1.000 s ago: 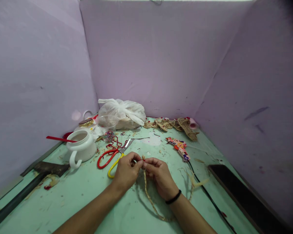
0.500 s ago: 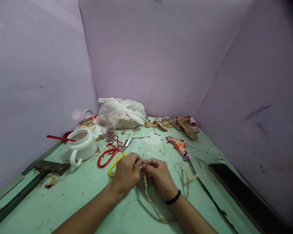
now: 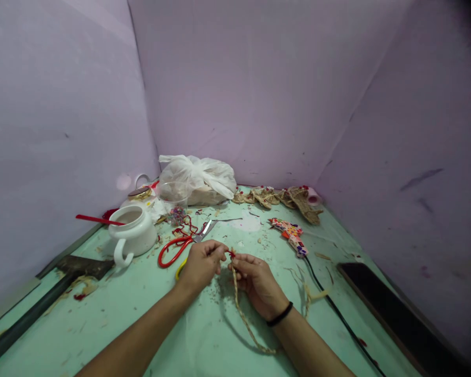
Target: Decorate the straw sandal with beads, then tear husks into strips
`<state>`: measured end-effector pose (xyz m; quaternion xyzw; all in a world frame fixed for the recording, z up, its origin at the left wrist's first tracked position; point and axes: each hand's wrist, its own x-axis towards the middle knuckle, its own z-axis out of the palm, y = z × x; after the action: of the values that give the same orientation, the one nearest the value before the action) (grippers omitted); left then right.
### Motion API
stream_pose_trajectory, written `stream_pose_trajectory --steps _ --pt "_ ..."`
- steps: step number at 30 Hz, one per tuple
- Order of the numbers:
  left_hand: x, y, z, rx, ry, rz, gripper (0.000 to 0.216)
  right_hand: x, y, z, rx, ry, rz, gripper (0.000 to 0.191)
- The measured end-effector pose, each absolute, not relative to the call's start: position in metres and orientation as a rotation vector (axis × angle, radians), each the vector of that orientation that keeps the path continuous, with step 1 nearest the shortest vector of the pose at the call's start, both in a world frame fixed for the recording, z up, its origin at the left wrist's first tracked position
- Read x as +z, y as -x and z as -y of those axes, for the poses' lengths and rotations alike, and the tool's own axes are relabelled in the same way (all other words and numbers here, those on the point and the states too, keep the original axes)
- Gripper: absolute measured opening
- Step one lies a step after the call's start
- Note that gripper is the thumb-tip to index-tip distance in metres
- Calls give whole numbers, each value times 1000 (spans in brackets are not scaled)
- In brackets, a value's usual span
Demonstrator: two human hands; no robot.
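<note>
The left hand [image 3: 204, 262] pinches a red thread [image 3: 228, 252] at the upper end of a braided straw cord [image 3: 236, 298], which the right hand [image 3: 259, 283] holds between thumb and fingers. The cord curves down toward the green table [image 3: 204, 340] and runs behind the right forearm. Scissors [image 3: 198, 236] lie just beyond the left hand, their yellow handle partly hidden by it. A white pot [image 3: 135, 240] stands farther left; a flower-patterned glue gun [image 3: 293, 235] lies to the right. A knotted plastic bag [image 3: 200, 180] sits near the back wall [image 3: 239, 94].
</note>
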<state>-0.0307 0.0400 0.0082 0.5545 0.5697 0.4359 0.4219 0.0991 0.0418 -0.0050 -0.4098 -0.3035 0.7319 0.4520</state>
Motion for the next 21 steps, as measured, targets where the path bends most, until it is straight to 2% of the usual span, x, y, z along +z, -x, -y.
stream_pose_trajectory --steps 11,16,21 --pt "1 28 -42 1045 -1255 -1377 17 -13 -100 -46 1722 1163 1009 26" --pt "0 29 -43 1034 -1228 -1397 14 -11 -104 -46 1369 1209 1181 27" --pt "-1 27 -44 1031 -1224 -1406 13 -12 -108 -43 1009 1103 1495 11"
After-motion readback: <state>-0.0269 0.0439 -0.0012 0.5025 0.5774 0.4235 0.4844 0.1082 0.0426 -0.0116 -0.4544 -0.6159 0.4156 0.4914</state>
